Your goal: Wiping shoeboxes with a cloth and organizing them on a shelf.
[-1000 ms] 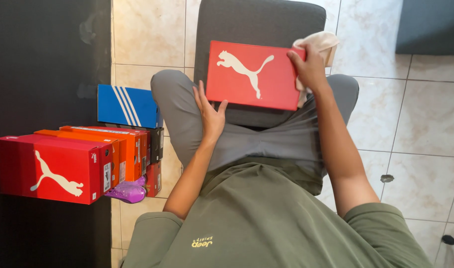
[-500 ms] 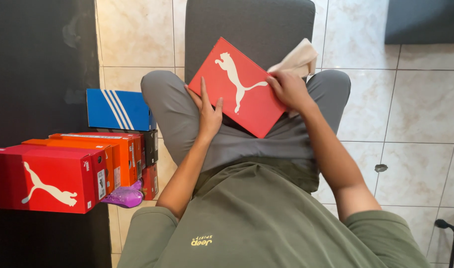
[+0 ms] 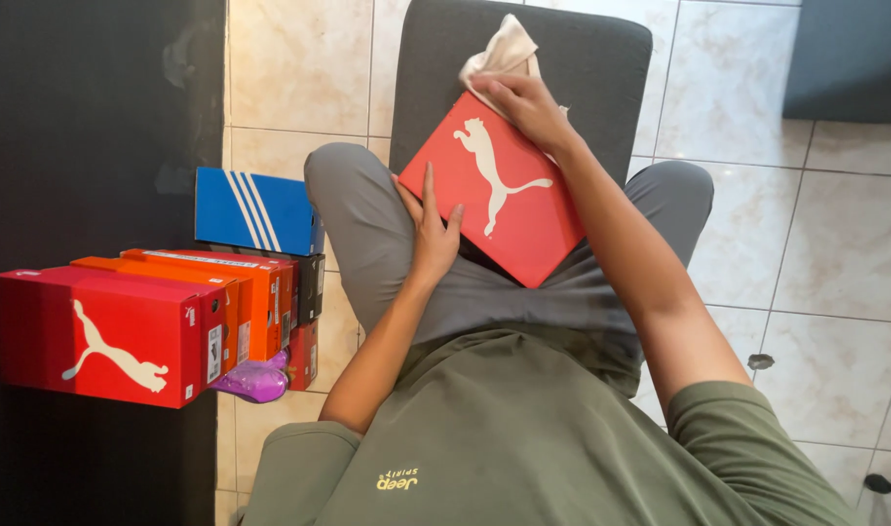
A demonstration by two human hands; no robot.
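A red shoe box (image 3: pixel 504 195) with a white leaping-cat mark lies turned cornerwise on my lap, over my grey trousers. My left hand (image 3: pixel 428 226) rests flat against the box's left edge, fingers together and pointing up. My right hand (image 3: pixel 525 105) presses a cream cloth (image 3: pixel 502 54) onto the box's top corner. I sit on a dark grey padded seat (image 3: pixel 601 58).
A stack of shoe boxes stands at my left: a red one (image 3: pixel 99 333) in front, orange ones (image 3: pixel 241 292) behind, a blue one with white stripes (image 3: pixel 255 210) farther back. A purple bag (image 3: pixel 255 380) sits by the stack. Beige floor tiles (image 3: pixel 835 253) surround me; a black surface (image 3: pixel 85 127) is on the left.
The red box has rotated further on my lap, its corner now pointing up. My right hand with the cloth moved up to that top corner. The left hand stays at the box's edge.
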